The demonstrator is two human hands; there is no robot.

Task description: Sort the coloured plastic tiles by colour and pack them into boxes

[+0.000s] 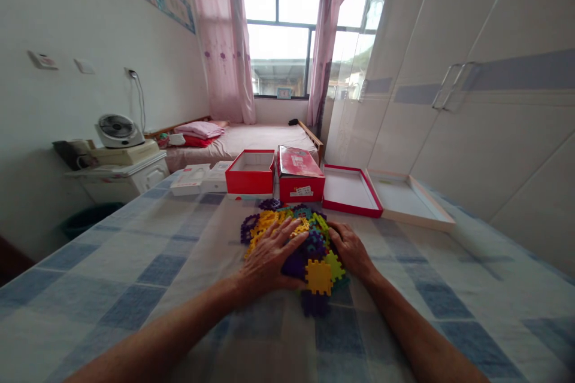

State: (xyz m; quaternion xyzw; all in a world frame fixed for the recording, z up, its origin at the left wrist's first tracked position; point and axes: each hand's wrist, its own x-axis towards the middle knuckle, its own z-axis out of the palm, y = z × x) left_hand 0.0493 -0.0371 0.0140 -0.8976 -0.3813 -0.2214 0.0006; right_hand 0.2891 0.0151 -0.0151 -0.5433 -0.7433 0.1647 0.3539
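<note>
Your left hand (269, 257) lies flat, fingers spread, on top of the block pile (318, 277). Your right hand (353, 248) presses against the pile's right side with its fingers curled, and I can't tell if it grips a piece. The pile sits mid-bed on the checked sheet (135, 263), just in front of two red boxes (250, 179), with a red lid (350, 191) to their right.

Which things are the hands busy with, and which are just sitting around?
Busy with: left hand, right hand, both resting on the pile of colourful plastic pieces.
Sitting around: open red box, printed red box, shallow red tray, white boxes, fan.
</note>
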